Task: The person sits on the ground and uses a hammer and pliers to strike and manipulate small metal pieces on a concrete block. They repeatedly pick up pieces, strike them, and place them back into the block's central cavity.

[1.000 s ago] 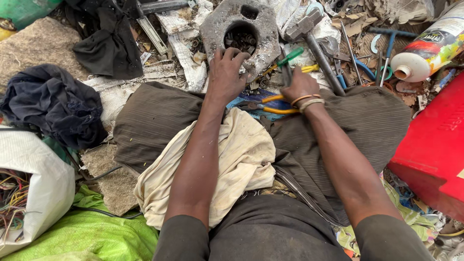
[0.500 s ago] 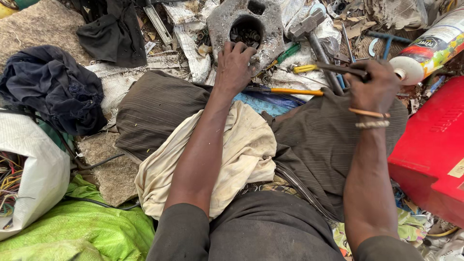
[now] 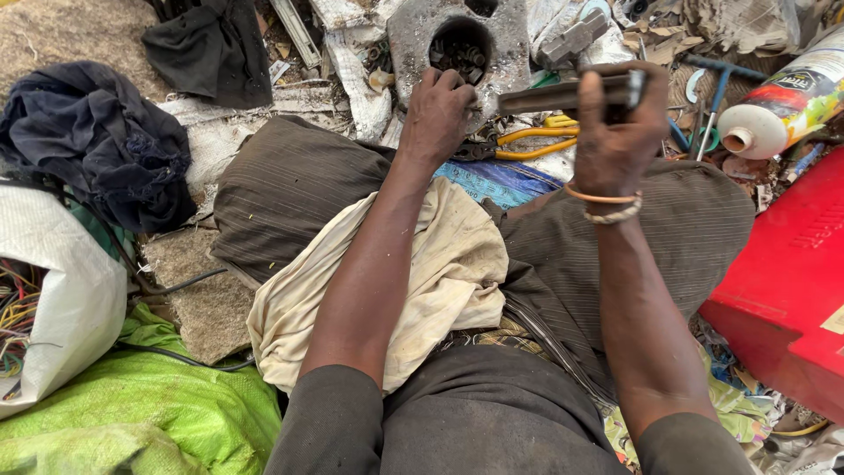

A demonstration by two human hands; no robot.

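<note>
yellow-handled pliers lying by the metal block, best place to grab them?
Take the pliers by the two yellow handles, which point right and lie slightly spread. Come from above on the right, under the raised right hand. The dark jaw end sits against the left hand and the metal block, so it is crowded.

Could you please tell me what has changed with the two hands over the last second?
The right hand left the pliers on the ground, took hold of a dark flat tool and lifted it up to the right, now holding it level. The left hand stayed at the metal block, by its hole. The pliers lie where they were.
</note>
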